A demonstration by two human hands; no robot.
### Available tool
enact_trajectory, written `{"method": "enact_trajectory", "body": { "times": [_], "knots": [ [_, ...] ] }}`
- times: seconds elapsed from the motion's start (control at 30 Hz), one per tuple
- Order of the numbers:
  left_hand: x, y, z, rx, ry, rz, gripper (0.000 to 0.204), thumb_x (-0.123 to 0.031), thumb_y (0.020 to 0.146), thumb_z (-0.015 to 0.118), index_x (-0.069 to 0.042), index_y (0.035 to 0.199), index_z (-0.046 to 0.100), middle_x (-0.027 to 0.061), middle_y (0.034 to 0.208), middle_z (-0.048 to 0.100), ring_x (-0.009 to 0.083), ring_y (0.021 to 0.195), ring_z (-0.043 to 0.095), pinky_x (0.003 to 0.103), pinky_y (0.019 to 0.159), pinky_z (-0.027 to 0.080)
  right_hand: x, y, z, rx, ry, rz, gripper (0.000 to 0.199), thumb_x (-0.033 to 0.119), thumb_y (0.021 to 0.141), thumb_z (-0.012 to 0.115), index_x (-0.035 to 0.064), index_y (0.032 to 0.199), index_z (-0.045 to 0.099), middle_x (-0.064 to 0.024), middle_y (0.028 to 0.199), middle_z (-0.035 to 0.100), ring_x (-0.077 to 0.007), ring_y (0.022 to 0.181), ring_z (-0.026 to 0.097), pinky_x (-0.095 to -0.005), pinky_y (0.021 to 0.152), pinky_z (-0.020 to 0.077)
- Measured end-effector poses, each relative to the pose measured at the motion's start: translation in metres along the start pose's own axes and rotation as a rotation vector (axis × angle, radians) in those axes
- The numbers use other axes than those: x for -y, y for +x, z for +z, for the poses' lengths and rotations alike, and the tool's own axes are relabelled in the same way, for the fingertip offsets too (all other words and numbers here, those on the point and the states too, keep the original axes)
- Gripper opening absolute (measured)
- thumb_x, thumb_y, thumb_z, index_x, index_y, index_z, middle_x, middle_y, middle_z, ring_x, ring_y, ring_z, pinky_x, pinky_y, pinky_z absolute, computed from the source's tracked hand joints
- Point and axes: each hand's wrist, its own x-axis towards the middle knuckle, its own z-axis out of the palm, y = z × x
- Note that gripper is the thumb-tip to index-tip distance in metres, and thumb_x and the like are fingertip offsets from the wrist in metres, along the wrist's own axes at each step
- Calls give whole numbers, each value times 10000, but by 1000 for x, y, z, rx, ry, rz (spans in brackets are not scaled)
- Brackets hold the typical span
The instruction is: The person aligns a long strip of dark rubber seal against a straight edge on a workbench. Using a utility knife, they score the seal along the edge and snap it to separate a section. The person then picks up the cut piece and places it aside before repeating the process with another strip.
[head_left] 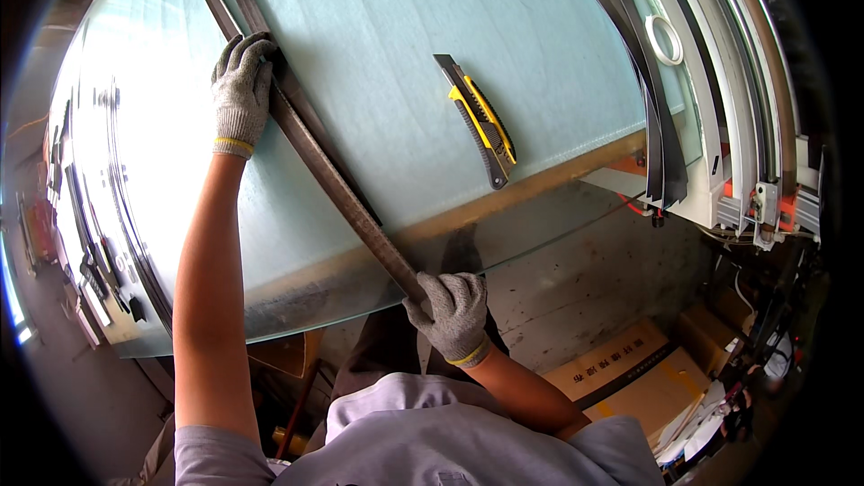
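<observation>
Pale glass counter (378, 63): your left hand (242, 90) and right hand (453, 315) both clasp one dark strip (329, 178); dark characters (621, 362) mark a cardboard box (634, 396).

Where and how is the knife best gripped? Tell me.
Probably by the handle, fingers across its sides, coming from the near side: the knife lies flat, its exposed blade at the far end, pointing away.
</observation>
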Motion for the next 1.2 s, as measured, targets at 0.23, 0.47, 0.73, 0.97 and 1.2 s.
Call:
{"method": "enact_trajectory", "body": {
  "times": [0.23, 0.47, 0.73, 0.97, 1.2],
  "knots": [
    [-1, 0, 0, 12, 37, -9, 258, -181, 997, 575, -121, 1232, 661, 70, 1383, 619, 347, 1385, 482, 479, 1165, 364, 1, 0, 1, 20, -33, 9, 445, 228, 769, 824, 85, 1163, 673, -68, 1007, 585, -283, 870, 575, -442, 801, 471],
    [0, 1, 1, 18, 48, -13, 256, -191, 999, 574, -123, 1231, 660, 69, 1386, 617, 344, 1389, 478, 484, 1166, 362, 1, 0, 1, 31, -80, -6, 419, 227, 790, 812, 65, 1150, 672, -76, 1011, 599, -289, 874, 574, -447, 829, 473],
    [0, 1, 2, 11, 43, -9, 256, -190, 997, 575, -119, 1228, 659, 69, 1379, 620, 347, 1384, 481, 488, 1160, 368, 1, 1, 0, 19, -40, 5, 426, 216, 784, 821, 63, 1152, 670, -76, 1018, 598, -287, 882, 572, -442, 831, 473],
    [-1, 1, 1, 3, 27, -12, 248, -181, 994, 581, -118, 1219, 663, 72, 1380, 620, 356, 1377, 484, 491, 1158, 368, 0, 0, 0, 5, -30, 2, 431, 211, 770, 828, 67, 1146, 675, -75, 1015, 590, -286, 885, 566, -439, 828, 471],
    [0, -1, 4, -8, 45, -17, 252, -190, 998, 581, -123, 1225, 667, 69, 1379, 626, 351, 1377, 486, 499, 1163, 356, 1, 1, 0, 38, -61, 9, 438, 225, 779, 819, 64, 1160, 673, -82, 1020, 596, -295, 885, 569, -444, 823, 468]
  ]
}}
